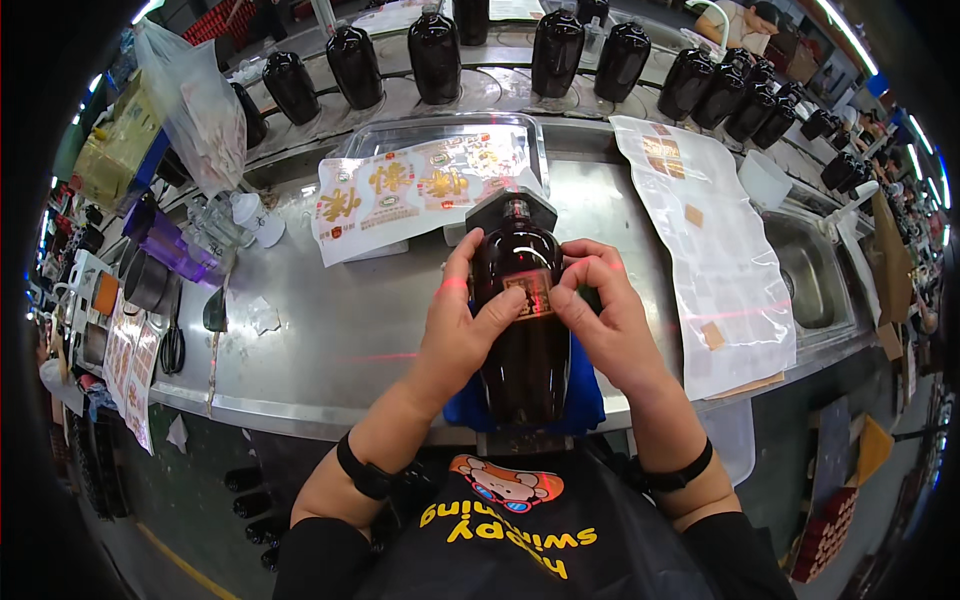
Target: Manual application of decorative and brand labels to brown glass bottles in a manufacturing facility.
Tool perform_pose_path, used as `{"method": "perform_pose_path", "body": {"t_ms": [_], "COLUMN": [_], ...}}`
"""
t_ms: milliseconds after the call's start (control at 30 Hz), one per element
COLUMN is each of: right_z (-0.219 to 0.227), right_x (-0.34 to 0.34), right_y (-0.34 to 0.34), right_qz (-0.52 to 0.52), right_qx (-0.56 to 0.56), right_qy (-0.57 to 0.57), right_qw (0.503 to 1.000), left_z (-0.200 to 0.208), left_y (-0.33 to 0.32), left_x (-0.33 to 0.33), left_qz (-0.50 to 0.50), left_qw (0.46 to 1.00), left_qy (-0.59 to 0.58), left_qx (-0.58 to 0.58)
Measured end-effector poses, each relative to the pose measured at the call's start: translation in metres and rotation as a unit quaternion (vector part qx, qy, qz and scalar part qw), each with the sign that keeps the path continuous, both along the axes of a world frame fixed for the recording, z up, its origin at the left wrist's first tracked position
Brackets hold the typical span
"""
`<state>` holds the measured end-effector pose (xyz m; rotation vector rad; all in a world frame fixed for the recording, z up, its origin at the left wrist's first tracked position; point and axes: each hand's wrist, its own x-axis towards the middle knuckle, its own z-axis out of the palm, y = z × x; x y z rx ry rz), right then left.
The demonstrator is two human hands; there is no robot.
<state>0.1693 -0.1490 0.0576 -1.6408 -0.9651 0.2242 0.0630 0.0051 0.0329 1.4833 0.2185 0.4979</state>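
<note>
A dark, glossy bottle (524,370) lies in front of me on a blue cloth (586,385), its neck pointing away. On its upper body sits a small gold-and-red label (530,293), lit by reddish light. My left hand (462,320) is closed around the bottle's left side, thumb pressed on the label. At the label's right edge, my right hand (607,315) has thumb and forefinger pinched together, the other fingers curled by the bottle's shoulder. Whether that label edge is stuck down cannot be told. Behind the neck stands a dark angular holder (548,212).
A printed label sheet (350,205) rests over a metal tray (530,135). To the right lies a mostly peeled backing sheet (700,250), near a sink (812,285). Dark bottles (434,60) line the curved conveyor (390,112) behind. Scissors (173,345) and small clear bottles (215,225) are left.
</note>
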Motion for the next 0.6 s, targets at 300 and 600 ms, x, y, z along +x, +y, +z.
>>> {"method": "perform_pose_path", "body": {"t_ms": [300, 600], "right_z": [-0.014, -0.017], "right_x": [0.005, 0.006], "right_y": [0.005, 0.004], "right_qz": [-0.007, 0.006], "right_qx": [0.035, 0.049], "right_qy": [0.058, 0.117], "right_qw": [0.998, 0.992], "left_z": [0.012, 0.006], "left_y": [-0.005, -0.002], "left_x": [0.003, 0.001], "left_qz": [-0.018, -0.026], "left_qw": [0.996, 0.997], "left_qy": [-0.007, -0.004], "left_qx": [-0.084, -0.071]}}
